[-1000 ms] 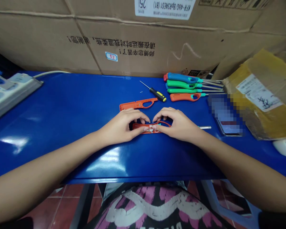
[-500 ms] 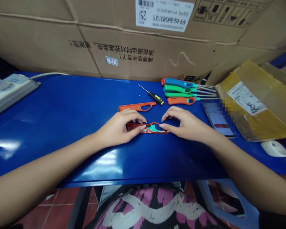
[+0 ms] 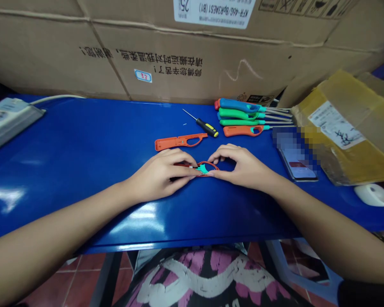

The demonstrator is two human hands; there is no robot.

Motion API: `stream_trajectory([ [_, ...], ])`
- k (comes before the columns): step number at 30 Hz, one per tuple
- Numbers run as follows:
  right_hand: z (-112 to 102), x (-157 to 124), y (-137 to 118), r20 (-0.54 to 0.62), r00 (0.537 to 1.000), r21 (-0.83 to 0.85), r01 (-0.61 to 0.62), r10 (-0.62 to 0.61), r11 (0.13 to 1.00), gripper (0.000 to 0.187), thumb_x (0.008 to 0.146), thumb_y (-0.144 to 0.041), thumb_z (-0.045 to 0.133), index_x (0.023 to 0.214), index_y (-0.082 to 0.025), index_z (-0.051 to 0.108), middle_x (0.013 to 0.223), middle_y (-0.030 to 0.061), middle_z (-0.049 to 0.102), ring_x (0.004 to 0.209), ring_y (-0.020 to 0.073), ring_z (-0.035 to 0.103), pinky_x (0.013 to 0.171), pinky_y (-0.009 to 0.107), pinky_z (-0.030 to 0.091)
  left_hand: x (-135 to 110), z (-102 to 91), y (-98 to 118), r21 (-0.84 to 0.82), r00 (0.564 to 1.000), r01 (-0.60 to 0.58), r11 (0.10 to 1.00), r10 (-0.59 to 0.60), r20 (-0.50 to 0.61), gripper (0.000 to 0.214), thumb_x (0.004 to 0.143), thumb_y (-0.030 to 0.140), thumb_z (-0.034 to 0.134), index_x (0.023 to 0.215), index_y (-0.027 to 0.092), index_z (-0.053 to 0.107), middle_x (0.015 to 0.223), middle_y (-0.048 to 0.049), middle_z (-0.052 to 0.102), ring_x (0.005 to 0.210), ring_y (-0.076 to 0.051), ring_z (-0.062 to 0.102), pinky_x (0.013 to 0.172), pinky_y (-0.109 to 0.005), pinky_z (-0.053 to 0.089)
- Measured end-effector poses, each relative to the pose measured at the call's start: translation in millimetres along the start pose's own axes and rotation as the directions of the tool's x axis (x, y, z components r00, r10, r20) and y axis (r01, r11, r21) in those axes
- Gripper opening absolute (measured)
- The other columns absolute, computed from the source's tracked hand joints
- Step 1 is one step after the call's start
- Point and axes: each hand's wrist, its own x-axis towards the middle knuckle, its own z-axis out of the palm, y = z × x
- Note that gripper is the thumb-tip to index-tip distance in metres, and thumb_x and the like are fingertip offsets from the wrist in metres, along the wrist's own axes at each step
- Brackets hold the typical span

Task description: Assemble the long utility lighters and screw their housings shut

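Observation:
An opened orange lighter handle (image 3: 208, 163) lies on the blue table between my hands, its inside facing up. A teal trigger (image 3: 203, 169) sits in it beside the loop. My left hand (image 3: 160, 172) covers the handle's left portion, fingers and thumb closed on it near the trigger. With thumb and fingertips, my right hand (image 3: 243, 166) grips the loop end. The fingers hide most of the inner parts. Just beyond lies the loose orange handle half (image 3: 171, 143), hollow side up. A black and yellow screwdriver (image 3: 208, 127) lies behind that, near a small screw (image 3: 184, 124).
Several assembled lighters (image 3: 241, 122) are piled at the back right. Right of them are a phone (image 3: 296, 160), a yellow taped package (image 3: 345, 128) and a white mouse (image 3: 373, 194). A power strip (image 3: 13, 121) is at left; a large carton (image 3: 166, 51) stands behind.
My left fingers have moved over the inner parts near the trigger, covering more of the handle. My right hand has shifted slightly left along the loop. The view has tilted slightly.

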Motion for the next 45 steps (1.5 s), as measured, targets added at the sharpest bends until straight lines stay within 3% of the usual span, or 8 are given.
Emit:
stream_trajectory([
  [13, -12.9, -2.2, -1.8, 0.113, 0.994, 0.048, 0.009, -0.014, 0.999, 0.022, 0.086, -0.027, 0.071, 0.106, -0.019, 0.074, 0.104, 0.0069, 0.073, 0.096, 0.0208, 0.067, 0.091, 0.036, 0.053, 1.5, -0.9, -1.0, 0.064, 0.999, -0.038, 0.997, 0.036, 0.034, 0.025, 0.098, 0.020, 0.058, 0.117, 0.022, 0.073, 0.117, -0.0095, 0.068, 0.106, -0.021, 0.065, 0.091, -0.036, 0.055],
  [21, -12.9, -1.3, 0.1, 0.122, 0.992, 0.066, 0.021, -0.029, 0.998, 0.020, 0.087, -0.028, 0.069, 0.106, -0.022, 0.074, 0.105, 0.0058, 0.072, 0.096, 0.0203, 0.067, 0.090, 0.037, 0.054, 4.3, -6.0, 3.3, 0.189, 0.991, -0.062, 0.980, 0.038, 0.125, 0.028, 0.100, 0.022, 0.050, 0.121, 0.022, 0.070, 0.120, -0.0094, 0.068, 0.107, -0.022, 0.064, 0.093, -0.036, 0.053],
  [30, -13.7, -1.1, -1.7, 0.137, 0.991, 0.123, -0.023, 0.006, 0.992, 0.025, 0.084, -0.020, 0.068, 0.108, -0.018, 0.074, 0.100, 0.0050, 0.071, 0.089, 0.0172, 0.065, 0.084, 0.032, 0.054, 4.9, -5.5, 4.0, 0.248, 0.987, -0.108, 0.963, 0.074, 0.142, 0.027, 0.100, 0.023, 0.050, 0.119, 0.020, 0.069, 0.120, -0.0101, 0.068, 0.105, -0.023, 0.064, 0.090, -0.036, 0.054],
  [36, -18.9, -2.0, 0.9, 0.165, 0.986, 0.112, 0.014, -0.033, 0.994, 0.028, 0.085, -0.022, 0.066, 0.112, -0.020, 0.072, 0.105, 0.0053, 0.072, 0.093, 0.0180, 0.066, 0.087, 0.034, 0.054, 2.7, -7.6, 1.0, 0.236, 0.987, -0.124, 0.964, 0.095, 0.130, 0.026, 0.100, 0.022, 0.052, 0.119, 0.021, 0.070, 0.120, -0.0096, 0.070, 0.106, -0.022, 0.065, 0.090, -0.035, 0.055],
  [45, -24.7, -2.2, 3.8, 0.156, 0.987, 0.081, -0.037, 0.024, 0.996, 0.024, 0.087, -0.033, 0.069, 0.107, -0.019, 0.072, 0.101, 0.0053, 0.071, 0.089, 0.0179, 0.064, 0.083, 0.033, 0.053, 3.7, -7.8, 3.0, 0.228, 0.989, -0.089, 0.970, 0.060, 0.132, 0.024, 0.100, 0.023, 0.053, 0.116, 0.021, 0.071, 0.120, -0.0094, 0.069, 0.105, -0.022, 0.065, 0.090, -0.036, 0.055],
])
